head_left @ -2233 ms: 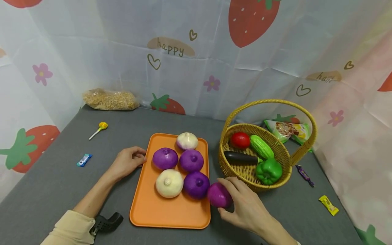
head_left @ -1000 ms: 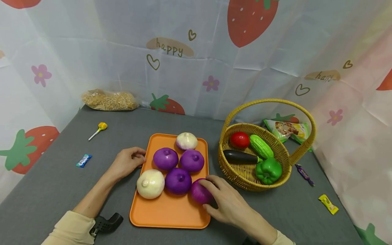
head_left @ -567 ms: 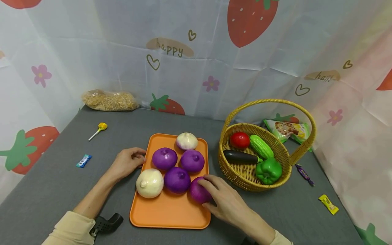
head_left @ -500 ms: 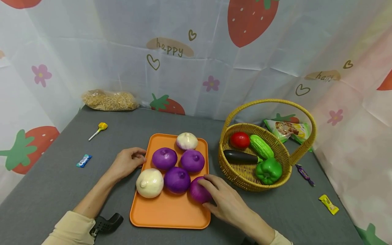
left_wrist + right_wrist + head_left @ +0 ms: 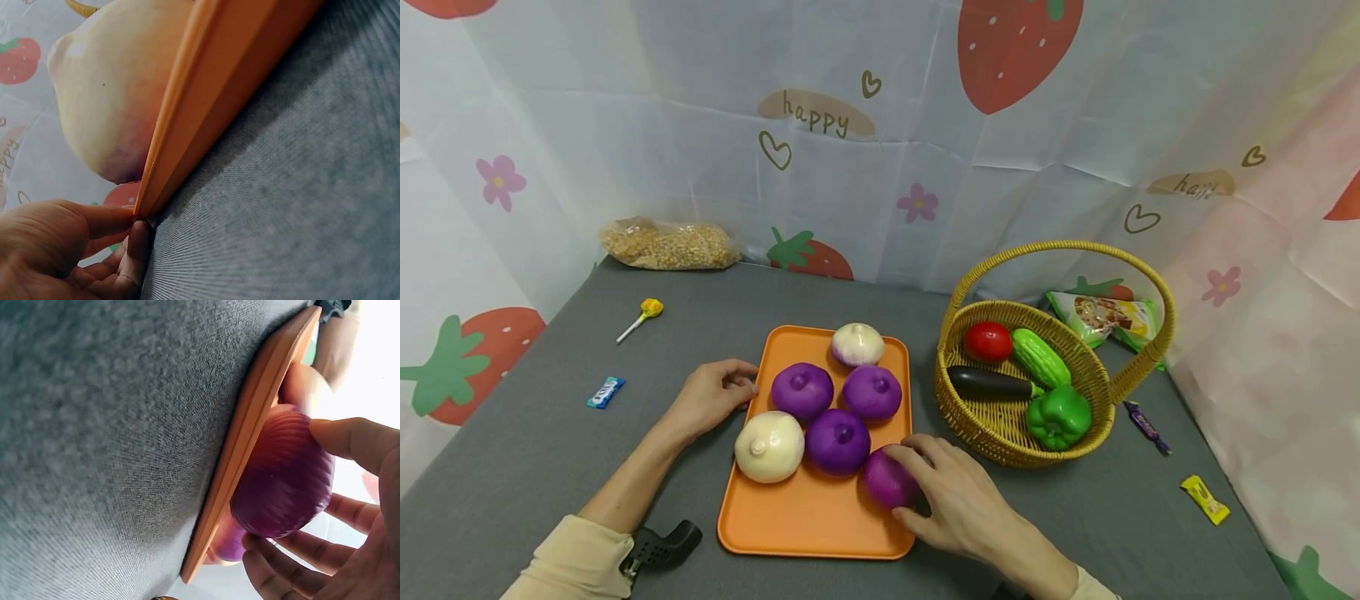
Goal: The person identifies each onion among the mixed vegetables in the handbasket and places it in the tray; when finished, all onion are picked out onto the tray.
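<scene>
My left hand (image 5: 713, 393) pinches the left rim of the orange tray (image 5: 808, 529); the left wrist view shows thumb and fingertips meeting at that rim (image 5: 142, 200). My right hand (image 5: 958, 496) grips a reddish-purple onion (image 5: 887, 477) just inside the tray's right edge. In the right wrist view, thumb and fingers curl around this ribbed onion (image 5: 287, 475). Left of it on the tray sit a dark purple onion (image 5: 837, 442) and a white onion (image 5: 769, 447). Behind these are two purple onions (image 5: 802, 391) and a white-and-purple one (image 5: 857, 344).
A wicker basket (image 5: 1101, 417) right of the tray holds a tomato (image 5: 988, 342), cucumber (image 5: 1041, 358), eggplant (image 5: 991, 384) and green pepper (image 5: 1058, 417). Behind it lies a snack bag (image 5: 1101, 318). A lollipop (image 5: 642, 318), wrapped candies (image 5: 1205, 500) and a grain bag (image 5: 670, 245) lie around.
My right hand has brought the reddish-purple onion leftward from beyond the tray's right edge onto the tray. The dark purple and white onions shifted left. My left hand has stayed at the rim.
</scene>
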### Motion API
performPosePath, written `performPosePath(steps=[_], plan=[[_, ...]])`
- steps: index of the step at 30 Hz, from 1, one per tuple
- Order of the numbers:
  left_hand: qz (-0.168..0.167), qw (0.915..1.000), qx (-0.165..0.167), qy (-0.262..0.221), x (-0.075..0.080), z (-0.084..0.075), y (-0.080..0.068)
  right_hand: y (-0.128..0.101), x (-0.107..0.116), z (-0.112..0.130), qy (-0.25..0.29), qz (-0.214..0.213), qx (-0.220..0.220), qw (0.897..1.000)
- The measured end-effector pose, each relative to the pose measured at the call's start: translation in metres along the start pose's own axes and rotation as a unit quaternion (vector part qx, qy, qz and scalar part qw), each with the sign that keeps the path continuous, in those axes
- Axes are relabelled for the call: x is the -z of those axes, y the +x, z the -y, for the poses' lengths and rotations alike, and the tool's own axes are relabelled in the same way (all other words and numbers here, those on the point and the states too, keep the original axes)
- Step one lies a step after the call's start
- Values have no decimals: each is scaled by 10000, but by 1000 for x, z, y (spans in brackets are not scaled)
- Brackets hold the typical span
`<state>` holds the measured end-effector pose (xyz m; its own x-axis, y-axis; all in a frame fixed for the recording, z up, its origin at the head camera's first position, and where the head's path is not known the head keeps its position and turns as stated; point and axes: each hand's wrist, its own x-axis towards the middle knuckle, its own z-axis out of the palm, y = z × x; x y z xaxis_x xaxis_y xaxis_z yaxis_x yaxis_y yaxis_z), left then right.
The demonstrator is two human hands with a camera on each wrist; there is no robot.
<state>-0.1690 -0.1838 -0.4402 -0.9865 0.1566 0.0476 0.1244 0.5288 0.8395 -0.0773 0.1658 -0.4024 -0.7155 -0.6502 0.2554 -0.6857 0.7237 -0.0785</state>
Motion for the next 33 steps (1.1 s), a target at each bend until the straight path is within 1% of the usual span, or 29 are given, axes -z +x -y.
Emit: performPosePath(steps=[11,16,22,33], plan=[[141,9996,239,61,1,0,1,1,-2,-2,214,-159,111,9996],[184,9993,305,118,1,2,3,3,-2,-1,219,-181,59,9996],[165,9992,310,164,1,0,3,4,0,0,162,-109,-58,9998],[149,9995,270,107,1,1,3,5,-1,0,42,-191,-28,9998]])
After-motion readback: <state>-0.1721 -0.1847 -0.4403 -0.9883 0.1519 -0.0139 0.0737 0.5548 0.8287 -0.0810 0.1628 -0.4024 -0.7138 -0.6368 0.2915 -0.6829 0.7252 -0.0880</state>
